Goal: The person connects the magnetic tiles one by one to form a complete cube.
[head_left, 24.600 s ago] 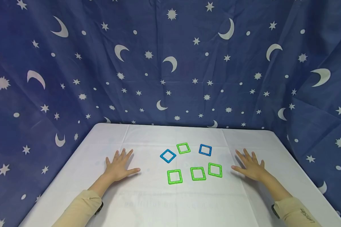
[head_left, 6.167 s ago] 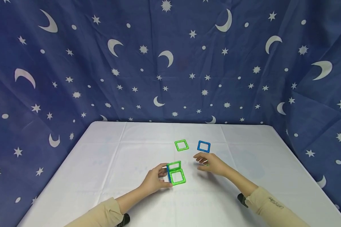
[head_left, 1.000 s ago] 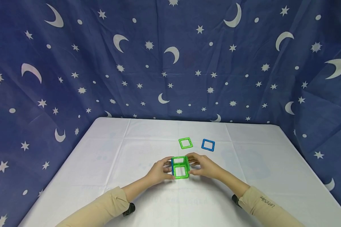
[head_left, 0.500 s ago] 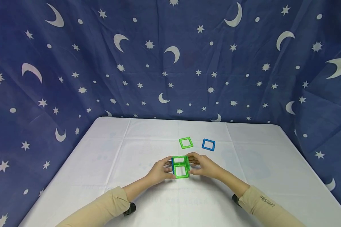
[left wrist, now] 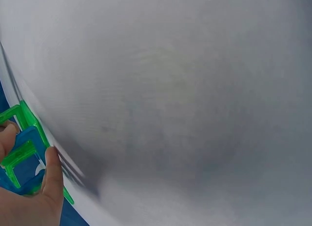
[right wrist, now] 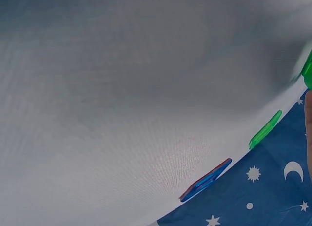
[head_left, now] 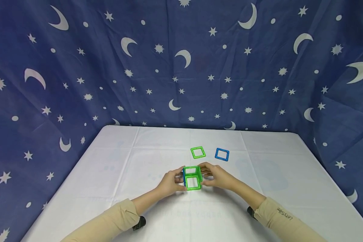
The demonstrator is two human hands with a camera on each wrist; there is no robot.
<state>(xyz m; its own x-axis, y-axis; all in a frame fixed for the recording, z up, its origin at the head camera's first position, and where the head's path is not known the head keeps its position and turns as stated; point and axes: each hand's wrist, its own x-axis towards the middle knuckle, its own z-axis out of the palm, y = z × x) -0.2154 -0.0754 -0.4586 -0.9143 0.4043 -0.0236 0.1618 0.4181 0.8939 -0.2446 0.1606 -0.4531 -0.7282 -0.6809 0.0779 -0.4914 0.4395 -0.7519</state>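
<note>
Square magnetic tile frames form an open box on the table: a green base tile (head_left: 193, 189), a green back tile (head_left: 191, 167), a blue left tile (head_left: 184, 178) and a green right tile (head_left: 200, 175). My left hand (head_left: 168, 183) grips the blue side, thumb at the near corner and fingers behind. On the other side, my right hand (head_left: 219, 177) holds the green right tile between thumb and fingers. In the left wrist view the blue tile (left wrist: 33, 134) stands between thumb and fingers. Only a sliver of the right hand's green tile (right wrist: 308, 72) shows in the right wrist view.
Beyond the box, a loose green tile (head_left: 198, 156) and a loose blue tile (head_left: 222, 159) lie flat on the white-covered table (head_left: 157, 141). A dark blue curtain (head_left: 181, 84) with moons and stars hangs behind the table's far edge.
Since about six seconds ago, my right hand has brought a green tile upright against the box's right side, and the box sits slightly farther right. Over the last second the hands stay nearly still.
</note>
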